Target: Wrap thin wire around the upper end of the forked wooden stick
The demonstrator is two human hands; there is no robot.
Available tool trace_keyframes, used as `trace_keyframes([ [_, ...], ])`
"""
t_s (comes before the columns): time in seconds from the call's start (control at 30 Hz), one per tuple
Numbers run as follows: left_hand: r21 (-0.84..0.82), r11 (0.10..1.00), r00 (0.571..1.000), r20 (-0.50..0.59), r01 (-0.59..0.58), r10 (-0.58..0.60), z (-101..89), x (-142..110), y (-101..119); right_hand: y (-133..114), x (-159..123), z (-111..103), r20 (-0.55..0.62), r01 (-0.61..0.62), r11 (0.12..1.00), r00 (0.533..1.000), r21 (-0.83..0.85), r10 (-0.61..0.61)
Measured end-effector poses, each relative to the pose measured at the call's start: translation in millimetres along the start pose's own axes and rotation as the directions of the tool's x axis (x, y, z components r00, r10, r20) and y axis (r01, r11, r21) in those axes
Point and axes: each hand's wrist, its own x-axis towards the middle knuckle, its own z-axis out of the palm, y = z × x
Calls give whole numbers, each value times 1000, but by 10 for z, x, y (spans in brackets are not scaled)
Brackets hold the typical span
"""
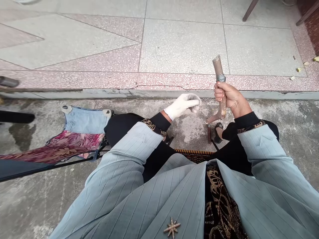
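Observation:
My right hand [233, 96] is bare and wrapped around a crooked wooden stick [222, 109], held nearly upright. The stick bends to the left at its lower end, and its cut top shows above my fist. Just over my fingers, grey wire [220, 78] is wound around the wood. To the left of the stick and apart from it, my left hand [184, 104] wears a white glove. Its fingers are curled with the tips pressed together; whatever they may hold is too small to make out.
In front runs a raised step edge [159, 94] with terrazzo tiles [184, 46] beyond. A folding chair [84, 119] with denim and floral cloth stands at my left. Under me shows a woven seat [195, 155]. Furniture legs [250, 10] stand at the far right.

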Motion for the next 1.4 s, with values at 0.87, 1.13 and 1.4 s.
trace_keyframes([
  [0.87,-384,903,823,-564,-192,-65,-96,233,-293,203,32,195,133,-42,999,990,-18,44],
  [1.13,-454,853,923,-376,-257,78,-246,87,-66,156,62,63,42,-102,977,995,189,96],
  [1.4,-77,954,864,-449,-290,226,-400,4,24,96,2,30,38,-90,979,996,185,84],
])
